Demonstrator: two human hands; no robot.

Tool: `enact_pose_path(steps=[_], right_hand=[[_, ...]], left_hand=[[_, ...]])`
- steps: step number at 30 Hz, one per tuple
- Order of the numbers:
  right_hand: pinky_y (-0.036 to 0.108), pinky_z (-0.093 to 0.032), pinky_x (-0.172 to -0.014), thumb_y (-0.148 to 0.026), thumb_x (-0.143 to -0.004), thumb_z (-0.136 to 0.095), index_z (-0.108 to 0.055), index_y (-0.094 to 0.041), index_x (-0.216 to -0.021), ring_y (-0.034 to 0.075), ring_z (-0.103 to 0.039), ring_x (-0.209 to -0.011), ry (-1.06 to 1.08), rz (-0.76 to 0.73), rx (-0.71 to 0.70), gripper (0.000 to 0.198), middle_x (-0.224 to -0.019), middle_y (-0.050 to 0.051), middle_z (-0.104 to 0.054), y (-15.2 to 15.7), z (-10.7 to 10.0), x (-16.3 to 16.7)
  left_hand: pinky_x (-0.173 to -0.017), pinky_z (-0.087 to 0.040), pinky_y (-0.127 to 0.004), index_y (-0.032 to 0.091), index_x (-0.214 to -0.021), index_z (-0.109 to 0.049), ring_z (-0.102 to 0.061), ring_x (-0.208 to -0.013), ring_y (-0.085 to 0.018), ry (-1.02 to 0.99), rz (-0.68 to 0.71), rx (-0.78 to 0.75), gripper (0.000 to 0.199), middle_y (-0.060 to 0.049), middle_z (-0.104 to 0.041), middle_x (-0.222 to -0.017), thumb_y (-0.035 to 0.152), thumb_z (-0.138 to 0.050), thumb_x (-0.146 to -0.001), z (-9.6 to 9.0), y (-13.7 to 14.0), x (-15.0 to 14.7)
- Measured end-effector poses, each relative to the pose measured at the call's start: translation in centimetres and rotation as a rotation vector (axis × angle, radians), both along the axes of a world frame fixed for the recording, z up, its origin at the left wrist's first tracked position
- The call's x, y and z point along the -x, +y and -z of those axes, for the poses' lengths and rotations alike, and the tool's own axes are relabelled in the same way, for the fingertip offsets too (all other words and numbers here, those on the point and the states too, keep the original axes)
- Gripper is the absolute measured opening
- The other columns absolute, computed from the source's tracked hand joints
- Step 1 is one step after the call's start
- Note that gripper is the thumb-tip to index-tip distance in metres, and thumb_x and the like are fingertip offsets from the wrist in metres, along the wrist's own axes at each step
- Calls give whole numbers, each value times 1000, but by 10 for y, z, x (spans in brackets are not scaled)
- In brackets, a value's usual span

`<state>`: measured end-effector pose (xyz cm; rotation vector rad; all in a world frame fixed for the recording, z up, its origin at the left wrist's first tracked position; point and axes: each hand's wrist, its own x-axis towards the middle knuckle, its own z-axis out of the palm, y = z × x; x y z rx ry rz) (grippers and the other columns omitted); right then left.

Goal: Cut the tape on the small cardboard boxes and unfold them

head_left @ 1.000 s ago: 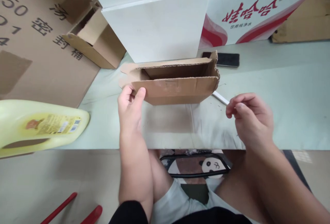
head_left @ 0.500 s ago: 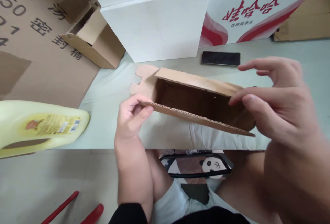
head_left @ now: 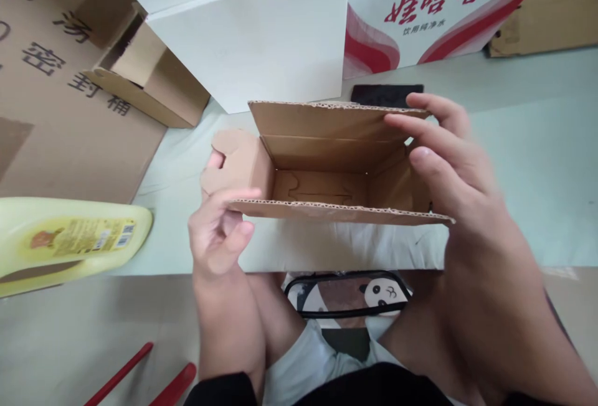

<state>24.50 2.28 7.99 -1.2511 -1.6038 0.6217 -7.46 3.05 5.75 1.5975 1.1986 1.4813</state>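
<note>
An open cardboard box [head_left: 327, 187] is between my hands over the table, its hollow inside facing up. Its long far flap [head_left: 322, 126] stands raised, and the near flap [head_left: 336, 213] tilts toward me. My left hand [head_left: 219, 225] pinches the left corner of the near flap, part of its fingers hidden under the notched left end flap [head_left: 236, 163]. At the right end my right hand [head_left: 448, 151] has its fingertips on the far flap's upper right corner. Its thumb sits over the box's right end, and the palm is beside that end.
A black phone [head_left: 387, 94] lies partly behind the raised flap. White cartons [head_left: 261, 45] stand along the back. On the left are a smaller brown box [head_left: 163, 82], a large brown carton [head_left: 70, 138] and a yellow bottle [head_left: 79, 238]. A panda-printed bag [head_left: 348, 297] is below the table edge.
The box has turned more level and its far flap has swung up, showing the inside bottom. My right hand has moved left with its fingers onto that flap. The view has shifted slightly.
</note>
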Motion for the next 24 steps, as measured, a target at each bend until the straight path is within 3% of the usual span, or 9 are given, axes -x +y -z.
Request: enact_pose_path(steps=[3, 5, 6, 9, 12, 16, 21, 24], right_hand=[[52, -34, -127, -56, -101, -53, -71, -34, -132, 31, -43, -151, 72, -26, -21, 42, -156, 4, -49, 1, 7, -1], [51, -33, -128, -60, -103, -48, -69, -38, -134, 30, -41, -153, 119, -41, -29, 43, -159, -1, -46, 0, 12, -1], [51, -30, -130, -60, -104, -46, -67, -39, -136, 29, -38, -155, 141, -56, -40, 44, -161, -3, -45, 1, 14, -1], [50, -24, -133, -60, -104, -43, -61, -40, -142, 26, -31, -160, 195, -98, -48, 46, -165, -6, -41, 2, 22, 4], [51, -33, -129, -73, -97, -45, -52, -41, -144, 27, -38, -156, 253, -67, -13, 57, -164, -3, -44, 5, 30, 13], [54, -43, -121, -79, -91, -50, -45, -39, -135, 28, -53, -145, 348, 12, -15, 60, -155, 4, -54, 6, 37, 25], [55, -47, -115, -76, -85, -59, -38, -33, -109, 27, -60, -136, 474, 78, -12, 53, -144, 6, -63, 3, 35, 32], [55, -49, -112, -79, -82, -60, -36, -30, -99, 28, -60, -136, 497, 108, 18, 56, -140, 7, -64, 1, 33, 34]], left_hand=[[-124, -34, -58, 48, -139, -57, -47, -149, -33, 75, 253, -239, 68, -2, -66, -143, 47, -81, -75, -3, 7, -18], [-125, -33, -60, 51, -146, -45, -45, -153, -30, 89, 298, -226, 78, -2, -65, -148, 44, -82, -77, -2, 10, -26], [-125, -34, -59, 47, -144, -47, -48, -150, -30, 85, 279, -200, 75, -4, -69, -142, 43, -82, -78, 0, 10, -28], [-122, -40, -56, 31, -127, -64, -61, -137, -32, 38, 163, -157, 50, -9, -79, -115, 51, -77, -84, 9, 13, -30], [-117, -44, -54, 25, -106, -73, -69, -124, -31, -3, 72, -148, 36, -7, -80, -94, 57, -65, -92, 21, 18, -30], [-115, -46, -52, 25, -85, -77, -70, -118, -28, -59, 57, -142, 43, -6, -82, -93, 61, -54, -96, 27, 23, -30], [-114, -47, -50, 26, -57, -67, -69, -113, -29, -83, 64, -69, 60, -6, -82, -103, 73, -50, -91, 16, 16, -29], [-98, -54, -50, 26, -42, -60, -71, -96, -29, -136, 124, 0, 71, -7, -83, -98, 73, -44, -92, 7, 10, -26]])
